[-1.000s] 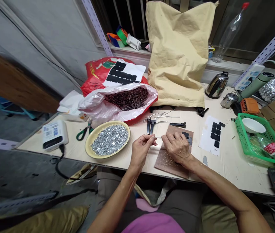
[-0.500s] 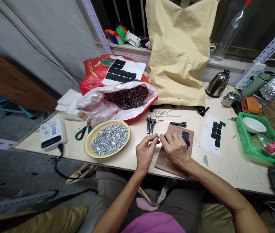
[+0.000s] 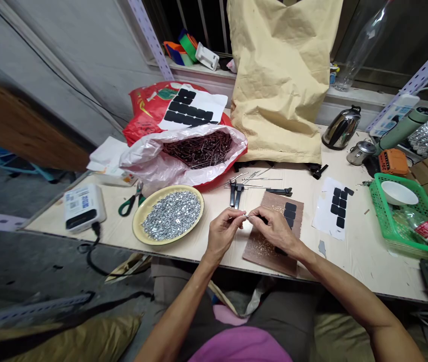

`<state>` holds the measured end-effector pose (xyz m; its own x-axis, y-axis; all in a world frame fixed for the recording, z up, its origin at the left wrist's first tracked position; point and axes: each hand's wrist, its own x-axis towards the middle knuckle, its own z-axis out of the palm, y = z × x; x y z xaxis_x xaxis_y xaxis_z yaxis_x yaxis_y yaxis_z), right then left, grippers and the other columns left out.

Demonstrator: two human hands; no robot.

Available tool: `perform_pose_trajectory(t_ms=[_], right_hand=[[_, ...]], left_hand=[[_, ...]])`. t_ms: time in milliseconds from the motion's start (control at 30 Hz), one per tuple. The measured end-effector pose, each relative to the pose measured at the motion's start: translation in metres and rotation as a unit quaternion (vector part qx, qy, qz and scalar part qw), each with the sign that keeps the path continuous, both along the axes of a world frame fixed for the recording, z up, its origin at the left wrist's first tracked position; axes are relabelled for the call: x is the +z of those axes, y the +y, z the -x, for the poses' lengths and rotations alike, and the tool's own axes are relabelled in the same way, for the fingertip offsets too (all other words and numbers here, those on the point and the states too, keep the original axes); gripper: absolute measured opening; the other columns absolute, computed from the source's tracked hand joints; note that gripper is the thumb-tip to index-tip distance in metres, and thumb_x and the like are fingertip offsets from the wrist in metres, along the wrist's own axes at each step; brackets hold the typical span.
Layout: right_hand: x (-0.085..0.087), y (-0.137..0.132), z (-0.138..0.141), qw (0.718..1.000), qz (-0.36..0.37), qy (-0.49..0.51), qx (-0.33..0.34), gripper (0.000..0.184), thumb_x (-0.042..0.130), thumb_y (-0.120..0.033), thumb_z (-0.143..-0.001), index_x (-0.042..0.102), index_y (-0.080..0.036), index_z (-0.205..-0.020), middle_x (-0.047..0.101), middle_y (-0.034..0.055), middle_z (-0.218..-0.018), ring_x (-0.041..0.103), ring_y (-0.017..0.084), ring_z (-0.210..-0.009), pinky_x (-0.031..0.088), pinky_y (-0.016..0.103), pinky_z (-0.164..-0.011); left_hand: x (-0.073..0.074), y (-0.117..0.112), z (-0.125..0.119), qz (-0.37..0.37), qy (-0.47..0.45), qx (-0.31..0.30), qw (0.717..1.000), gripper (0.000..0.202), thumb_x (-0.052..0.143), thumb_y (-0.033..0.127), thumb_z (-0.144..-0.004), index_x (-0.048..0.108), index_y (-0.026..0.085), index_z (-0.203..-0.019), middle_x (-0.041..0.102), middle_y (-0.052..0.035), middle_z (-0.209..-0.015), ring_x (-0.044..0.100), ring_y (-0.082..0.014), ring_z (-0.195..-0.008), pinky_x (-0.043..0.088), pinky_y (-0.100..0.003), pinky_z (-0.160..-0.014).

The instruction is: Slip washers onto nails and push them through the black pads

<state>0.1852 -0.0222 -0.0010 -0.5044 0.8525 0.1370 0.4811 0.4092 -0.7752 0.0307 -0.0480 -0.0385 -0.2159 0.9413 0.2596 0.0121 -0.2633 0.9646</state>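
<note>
My left hand point(image 3: 222, 232) is closed in a pinch, its fingertips meeting those of my right hand point(image 3: 274, 226), which is pinched too. Between them is a small metallic-looking piece point(image 3: 247, 216), too tiny to name. Under my right hand lies a brown board point(image 3: 264, 249) with black rounded-square pads point(image 3: 290, 214) and pale crumbs on it. To the left stands a yellow bowl point(image 3: 137, 234) full of small silvery washers point(image 3: 172, 213). Behind it, an open red plastic bag point(image 3: 149, 156) holds many dark reddish screws point(image 3: 200, 148). Black strip-like pieces point(image 3: 236, 193) lie just beyond my fingers.
Green-handled scissors point(image 3: 127, 205) and a white boxed device point(image 3: 83, 208) sit at the left. A tan sack point(image 3: 279, 85) stands at the back. Rightward are a sheet with black pads point(image 3: 327, 216), a steel kettle point(image 3: 342, 128) and a green basket point(image 3: 383, 221).
My right hand has turned, its fingers now reaching more level toward the left fingertips, uncovering more of the black pads. Both hands stay at about the same spot, fingertips together.
</note>
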Motion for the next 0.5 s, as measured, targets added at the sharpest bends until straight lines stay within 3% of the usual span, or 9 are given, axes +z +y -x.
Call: perform_pose_trajectory(t_ms=[67,167,333,500], right_hand=[[0.001,0.001,-0.001,0.998,0.048,0.031,0.009,0.020,0.050,-0.028,-0.092,0.062,-0.018,-0.080,0.063,-0.0023,-0.075,0.055,0.010,-0.067,0.037,0.021,-0.061],[0.000,-0.002,-0.002,0.998,0.048,0.037,0.003,0.019,0.051,-0.028,-0.091,0.062,-0.018,-0.079,0.063,-0.0025,-0.072,0.055,0.011,-0.065,0.038,0.021,-0.061],[0.002,-0.011,-0.003,0.994,-0.093,-0.021,-0.055,0.015,0.051,-0.024,-0.093,0.064,-0.019,-0.085,0.065,0.0008,-0.081,0.059,0.013,-0.072,0.042,0.023,-0.064],[0.007,-0.013,-0.001,0.978,-0.191,-0.054,-0.056,0.016,0.051,-0.021,-0.093,0.065,-0.017,-0.089,0.061,0.0035,-0.085,0.058,0.012,-0.070,0.044,0.021,-0.062]], left_hand=[[0.001,0.001,0.002,-0.012,0.028,-0.013,0.999,0.015,0.071,0.032,-0.072,0.066,0.019,-0.067,0.064,0.0014,-0.064,0.053,-0.0084,-0.050,0.045,-0.022,-0.051],[0.005,0.001,0.000,0.005,0.028,-0.031,0.999,0.019,0.072,0.035,-0.071,0.064,0.019,-0.064,0.062,0.0019,-0.060,0.051,-0.0081,-0.049,0.043,-0.022,-0.049],[0.014,0.002,-0.004,0.109,-0.131,-0.025,0.985,0.028,0.074,0.043,-0.067,0.066,0.016,-0.070,0.061,0.0016,-0.058,0.051,-0.0082,-0.047,0.044,-0.023,-0.049],[0.017,0.004,0.000,0.210,-0.283,-0.096,0.931,0.041,0.084,0.046,-0.052,0.066,0.014,-0.069,0.058,0.0020,-0.055,0.047,-0.0060,-0.046,0.041,-0.020,-0.045]])
